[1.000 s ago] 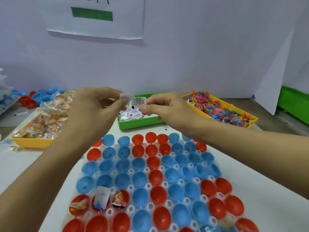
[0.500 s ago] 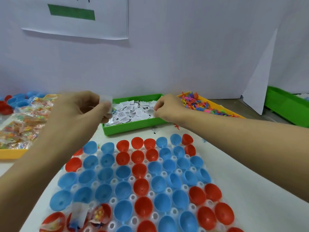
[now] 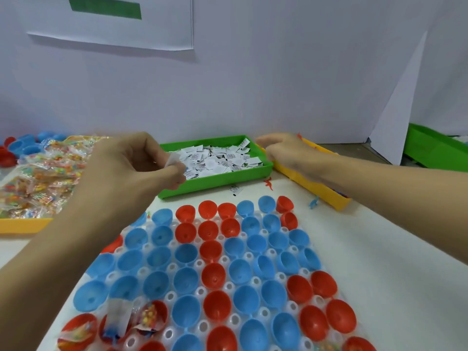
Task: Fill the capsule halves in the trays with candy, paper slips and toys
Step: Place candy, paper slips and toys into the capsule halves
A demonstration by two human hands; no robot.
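Capsule halves (image 3: 212, 252), red and blue and open side up, fill the clear plastic tray (image 3: 200, 291) that lies on the white surface (image 3: 395, 287) in front of the person. Most of them hold nothing; a few red ones at the near left corner carry a candy packet (image 3: 149, 316) and a paper slip (image 3: 117, 319). Beyond the tray sits a green bin (image 3: 215, 179) heaped with printed paper slips (image 3: 220, 158). To its left a yellow bin (image 3: 24, 224) holds wrapped candy (image 3: 38, 178), and to its right another yellow bin (image 3: 316, 188) stands partly hidden by the right forearm. The left hand (image 3: 131, 168) hovers at the green bin's left edge, its fingers (image 3: 174, 171) curled and pinching a small white slip (image 3: 173, 158) against the thumb. The right hand (image 3: 286, 150) reaches over the right-hand yellow bin with its fingers bent downward; whether it grips anything cannot be told. A stray slip (image 3: 235, 190) and two tiny toys (image 3: 268, 183) lie loose on the surface between the bins and the tray.
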